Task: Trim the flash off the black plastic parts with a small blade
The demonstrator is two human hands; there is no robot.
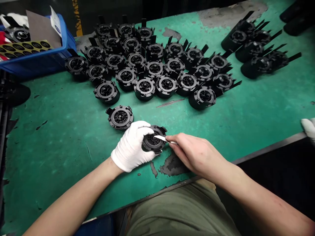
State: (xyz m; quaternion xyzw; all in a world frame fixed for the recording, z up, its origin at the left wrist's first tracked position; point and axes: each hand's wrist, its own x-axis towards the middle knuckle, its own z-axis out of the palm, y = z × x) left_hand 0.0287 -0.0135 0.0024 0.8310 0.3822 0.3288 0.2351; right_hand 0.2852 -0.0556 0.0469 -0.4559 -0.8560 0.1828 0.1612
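My left hand, in a white glove, grips a round black plastic part by its edge, close to the front of the bench. In my bare right hand is a small knife with a pale pointed blade, pinched between thumb and fingers. The blade lies over the face of the black part; whether it touches cannot be made out. Just beyond my left hand rests a similar round black part with a tab on its rim, face up on the green bench top.
Several rows of black cylindrical housings stand across the bench's middle, with more housings at the far right. A blue bin with a sticker sheet sits at the back left. Another white-gloved hand shows at the right edge.
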